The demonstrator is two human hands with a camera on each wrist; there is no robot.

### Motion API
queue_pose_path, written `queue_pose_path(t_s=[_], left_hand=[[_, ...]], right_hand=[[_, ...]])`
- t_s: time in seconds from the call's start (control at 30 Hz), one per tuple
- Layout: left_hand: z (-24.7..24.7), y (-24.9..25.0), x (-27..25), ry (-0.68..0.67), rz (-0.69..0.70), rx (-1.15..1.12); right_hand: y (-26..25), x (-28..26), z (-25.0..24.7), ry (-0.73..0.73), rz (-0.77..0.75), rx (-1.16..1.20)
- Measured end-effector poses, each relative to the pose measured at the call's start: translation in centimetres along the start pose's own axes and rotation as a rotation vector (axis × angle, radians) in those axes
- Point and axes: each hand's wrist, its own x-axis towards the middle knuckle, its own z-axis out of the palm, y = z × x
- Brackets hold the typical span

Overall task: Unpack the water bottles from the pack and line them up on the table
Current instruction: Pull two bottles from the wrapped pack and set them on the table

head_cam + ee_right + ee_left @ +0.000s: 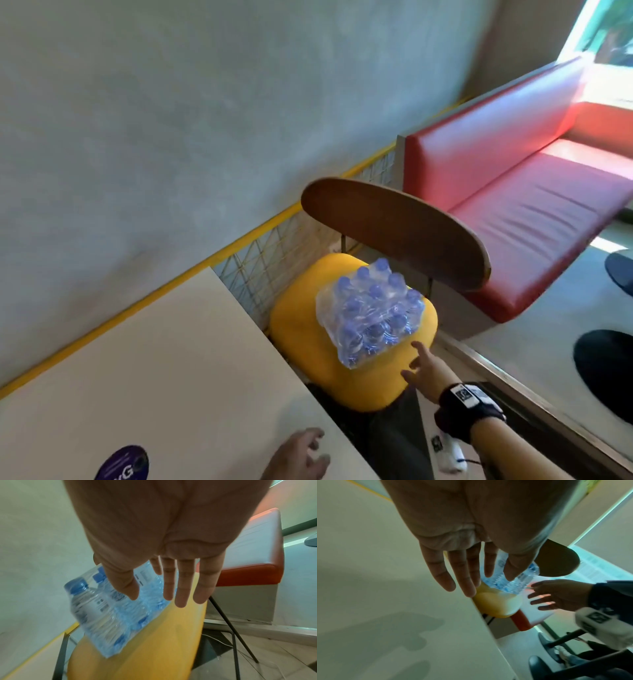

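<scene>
A shrink-wrapped pack of water bottles (371,310) with blue caps stands on the yellow chair seat (308,329) beside the table (154,359). My right hand (423,368) reaches toward the pack's near side with fingers spread and straight, a short gap from the wrap. In the right wrist view the pack (106,615) lies just past the fingertips (181,601). My left hand (301,452) hovers over the table's near edge, fingers relaxed and empty. The left wrist view shows the left hand (464,574) above the table edge, with the pack (515,580) beyond it.
The chair's brown wooden backrest (394,229) curves behind the pack. A red bench (531,205) stands to the right against a grey wall. A yellow-framed wire grid (274,246) runs along the wall. A dark round sticker (123,462) sits on the table near me.
</scene>
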Motion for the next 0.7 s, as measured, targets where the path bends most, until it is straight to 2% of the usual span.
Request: queue_pose_path(t_s=[0.03,0.1,0.2,0.3,0.47,0.6,0.7], left_hand=[[-0.4,2.2,1.8,0.117,0.007,-0.028],[0.2,5.8,4.9,0.232,0.074,-0.066],[0.0,11.0,9.3,0.303,0.124,-0.088],[-0.8,14.6,12.6,0.382,0.091,-0.061],[-1.4,16.6,16.6,0.447,0.042,-0.114],[-0.8,17.5,17.2,0.567,0.001,-0.07],[-0.2,17.3,17.1,0.596,0.0,-0.016]], right_hand=[[-0.3,0.9,-0.9,0.038,-0.005,0.017],[-1.4,1.8,-2.5,0.076,-0.022,0.052],[-2.9,3.4,-4.0,0.074,-0.079,0.099],[-2.4,5.8,-3.7,0.043,-0.104,0.085],[-0.9,8.3,-2.3,0.074,-0.113,0.083],[-1.3,7.3,-2.5,0.173,-0.138,0.102],[-1.1,6.1,-2.3,0.195,-0.13,0.122]])
